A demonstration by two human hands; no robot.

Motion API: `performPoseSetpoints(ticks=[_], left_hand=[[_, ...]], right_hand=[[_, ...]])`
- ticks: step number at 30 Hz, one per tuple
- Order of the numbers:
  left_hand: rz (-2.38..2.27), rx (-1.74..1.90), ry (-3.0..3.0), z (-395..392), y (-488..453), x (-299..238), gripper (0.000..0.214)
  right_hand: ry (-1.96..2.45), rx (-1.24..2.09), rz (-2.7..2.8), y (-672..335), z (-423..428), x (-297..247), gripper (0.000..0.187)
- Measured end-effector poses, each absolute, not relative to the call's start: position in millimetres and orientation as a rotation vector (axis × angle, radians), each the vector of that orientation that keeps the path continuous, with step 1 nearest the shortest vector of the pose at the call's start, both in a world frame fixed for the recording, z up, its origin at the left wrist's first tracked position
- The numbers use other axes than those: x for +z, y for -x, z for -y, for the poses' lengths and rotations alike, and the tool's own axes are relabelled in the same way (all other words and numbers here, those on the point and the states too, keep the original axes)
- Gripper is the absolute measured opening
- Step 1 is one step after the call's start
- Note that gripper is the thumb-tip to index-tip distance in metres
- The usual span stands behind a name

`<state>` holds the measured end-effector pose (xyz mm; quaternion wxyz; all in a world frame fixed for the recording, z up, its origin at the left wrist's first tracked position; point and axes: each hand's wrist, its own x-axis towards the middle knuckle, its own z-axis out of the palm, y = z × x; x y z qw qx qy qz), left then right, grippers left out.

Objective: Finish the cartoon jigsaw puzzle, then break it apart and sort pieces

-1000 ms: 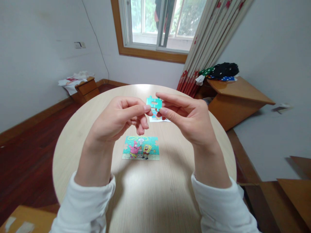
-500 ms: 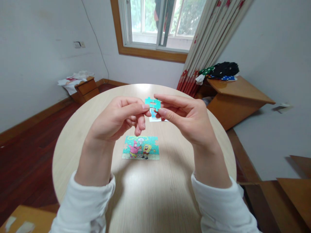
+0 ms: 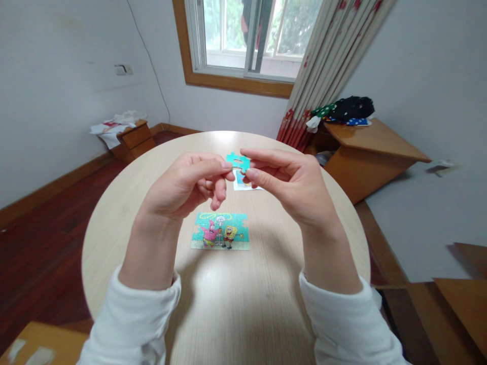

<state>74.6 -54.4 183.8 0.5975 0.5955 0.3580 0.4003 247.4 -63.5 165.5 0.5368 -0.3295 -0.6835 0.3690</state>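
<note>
— So, what are our fingers doing?

— Our left hand (image 3: 182,190) and right hand (image 3: 292,190) are raised above the table, fingertips meeting. Between them we pinch a small teal puzzle piece (image 3: 238,161): the left thumb and forefinger grip its left edge, the right thumb and forefinger its right edge. The other left fingers curl loosely underneath.

— And below the hands?

— On the round pale wooden table (image 3: 228,304), nearer to us than the raised piece, lies a mostly assembled cartoon puzzle (image 3: 221,231), flat and apart from both hands. Just beyond our fingertips, partly hidden by them, a small white card (image 3: 247,185) rests on the tabletop.

— What surrounds the table?

— Far off is a window (image 3: 243,35) with a patterned curtain (image 3: 323,66) to its right. A wooden cabinet (image 3: 365,152) with dark clothes on it stands at right, and a low wooden stand (image 3: 133,137) at far left.
</note>
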Motion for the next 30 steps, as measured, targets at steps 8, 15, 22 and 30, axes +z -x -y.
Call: performPoseSetpoints(ticks=[8, 15, 22, 30], left_hand=[[-0.835, 0.918, -1.382, 53, -72, 181, 0.018], [-0.818, 0.912, -1.390, 52, -73, 180, 0.018], [-0.807, 1.033, -1.350, 50, -64, 182, 0.017], [-0.764, 1.335, -1.163, 46, -48, 190, 0.028]], right_hand=[[0.781, 0.861, 1.671, -248, 63, 165, 0.036], [0.782, 0.870, 1.653, -247, 63, 165, 0.035], [0.812, 0.788, 1.638, -259, 61, 168, 0.032], [1.133, 0.620, 1.420, -324, -2, 124, 0.032]])
